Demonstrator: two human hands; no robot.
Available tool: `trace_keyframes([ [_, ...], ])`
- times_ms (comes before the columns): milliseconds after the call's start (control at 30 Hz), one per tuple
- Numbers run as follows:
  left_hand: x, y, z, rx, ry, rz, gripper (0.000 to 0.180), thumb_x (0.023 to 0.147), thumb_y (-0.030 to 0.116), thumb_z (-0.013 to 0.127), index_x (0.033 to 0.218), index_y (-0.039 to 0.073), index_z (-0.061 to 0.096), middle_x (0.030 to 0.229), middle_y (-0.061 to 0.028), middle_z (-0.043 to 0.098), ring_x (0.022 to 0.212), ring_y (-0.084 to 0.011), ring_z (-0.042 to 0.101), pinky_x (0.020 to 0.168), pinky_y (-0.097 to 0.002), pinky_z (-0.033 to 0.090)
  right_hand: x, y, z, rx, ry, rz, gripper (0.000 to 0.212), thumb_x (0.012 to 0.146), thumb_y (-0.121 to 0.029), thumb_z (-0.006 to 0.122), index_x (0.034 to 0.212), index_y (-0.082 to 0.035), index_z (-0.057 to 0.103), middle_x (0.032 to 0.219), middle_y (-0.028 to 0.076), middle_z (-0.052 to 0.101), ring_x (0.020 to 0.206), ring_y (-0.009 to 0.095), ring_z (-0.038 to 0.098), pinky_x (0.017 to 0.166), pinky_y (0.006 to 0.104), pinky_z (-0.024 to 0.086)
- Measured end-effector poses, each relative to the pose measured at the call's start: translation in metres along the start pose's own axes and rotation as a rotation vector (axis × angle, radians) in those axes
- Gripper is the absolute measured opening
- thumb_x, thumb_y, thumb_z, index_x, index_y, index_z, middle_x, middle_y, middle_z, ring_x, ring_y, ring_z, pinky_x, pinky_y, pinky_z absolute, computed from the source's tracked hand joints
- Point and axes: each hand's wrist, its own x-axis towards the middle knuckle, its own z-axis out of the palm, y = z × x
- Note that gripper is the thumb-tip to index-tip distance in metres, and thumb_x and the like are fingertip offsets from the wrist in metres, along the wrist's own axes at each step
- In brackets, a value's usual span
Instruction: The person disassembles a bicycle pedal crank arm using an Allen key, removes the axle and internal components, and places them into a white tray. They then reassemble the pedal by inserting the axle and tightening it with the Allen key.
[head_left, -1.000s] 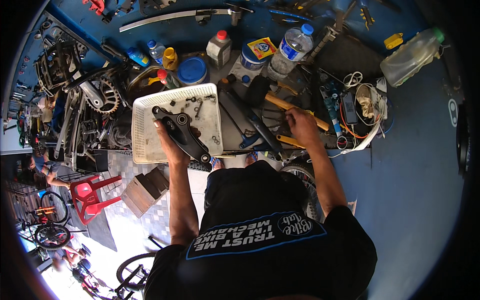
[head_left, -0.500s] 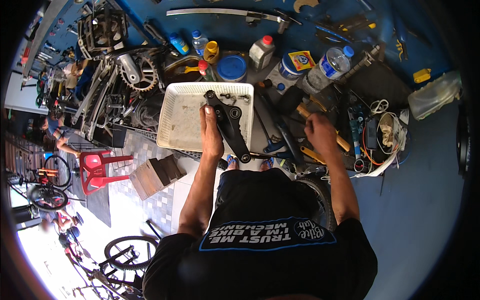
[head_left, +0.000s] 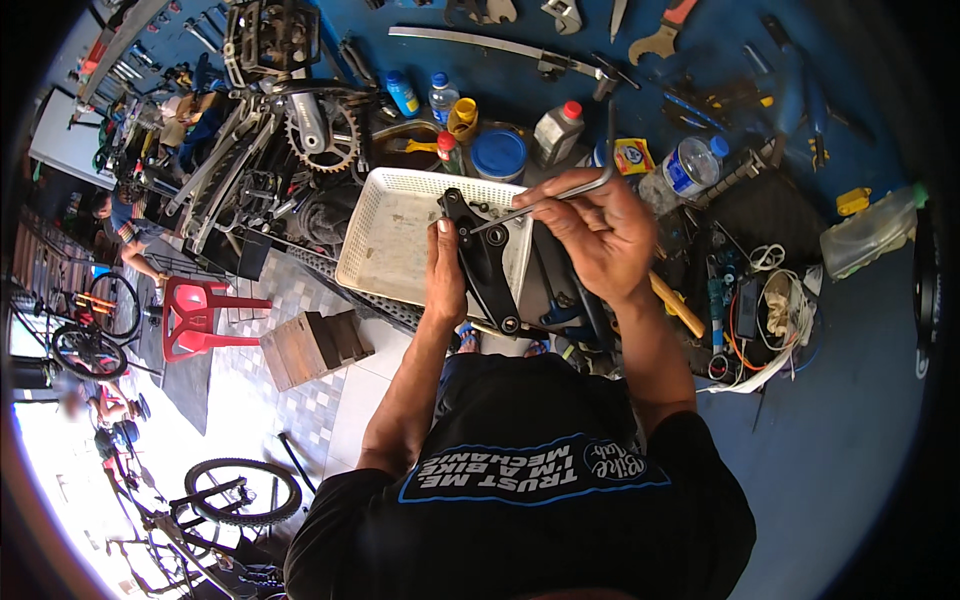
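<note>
A black bicycle suspension link (head_left: 492, 268) with round bolt holes hangs over the near right part of a white plastic tray (head_left: 372, 235). My left hand (head_left: 445, 275) is closed on its left side, thumb up. In my right hand (head_left: 605, 240) is a long L-shaped hex key (head_left: 573, 188), pinched between thumb and fingers. Its tip meets the link near a pivot in the upper part; whether it sits inside a bolt is too small to tell. A few small metal parts lie in the tray's far right corner, partly behind the link.
Behind the tray stand bottles, a blue-lidded tub (head_left: 498, 154) and a grey bottle with red cap (head_left: 558, 132). Cranks and a chainring (head_left: 325, 135) crowd the left. A yellow-handled tool (head_left: 677, 305) and coiled cables (head_left: 785, 300) lie right. A red chair (head_left: 195, 318) stands on the floor.
My right hand has come from the tools on the right to the link, now with the hex key in it. The link stays in my left hand. The head view has shifted slightly.
</note>
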Motion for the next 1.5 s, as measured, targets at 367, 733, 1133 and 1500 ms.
trace_keyframes([
  [367, -0.018, 0.031, 0.004, -0.029, -0.018, 0.026, 0.055, 0.112, 0.052, 0.04, 0.134, 0.002, 0.048, 0.116, -0.0085, 0.058, 0.107, -0.0145, 0.053, 0.096, -0.0315, 0.046, 0.007, 0.013, 0.018, -0.257, -0.235, 0.003, 0.024, 0.09, 0.004, 0.078, 0.108, 0.002, 0.062, 0.101, 0.012, 0.073, 0.091, 0.017, 0.074, 0.078, 0.0262, 0.061],
  [733, -0.016, 0.026, 0.002, 0.012, -0.048, 0.048, 0.054, 0.112, 0.051, 0.038, 0.136, 0.004, 0.046, 0.117, -0.01, 0.059, 0.106, -0.0152, 0.056, 0.093, -0.0324, 0.049, 0.013, 0.026, 0.023, 0.159, -0.158, 0.271, 0.014, 0.097, -0.003, 0.072, 0.11, 0.0, 0.066, 0.099, 0.009, 0.071, 0.077, 0.009, 0.067, 0.065, 0.021, 0.053],
  [1133, -0.028, 0.045, 0.006, -0.152, -0.119, -0.066, 0.068, 0.101, 0.035, 0.069, 0.144, -0.002, 0.033, 0.126, -0.0164, 0.057, 0.115, -0.0201, 0.058, 0.099, -0.0348, 0.05, 0.02, 0.023, 0.037, 0.279, 0.06, 0.352, 0.024, 0.094, -0.007, 0.078, 0.103, -0.003, 0.056, 0.082, 0.005, 0.066, 0.063, 0.011, 0.067, 0.056, 0.0237, 0.054],
  [1500, -0.034, 0.049, 0.016, -0.327, -0.194, -0.208, 0.056, 0.1, 0.036, 0.06, 0.142, 0.002, 0.043, 0.119, -0.0118, 0.063, 0.102, -0.021, 0.065, 0.088, -0.0363, 0.056, 0.027, 0.034, 0.028, 0.271, 0.088, 0.35, 0.024, 0.091, -0.007, 0.081, 0.098, -0.003, 0.059, 0.082, 0.007, 0.071, 0.065, 0.009, 0.067, 0.055, 0.0209, 0.054],
])
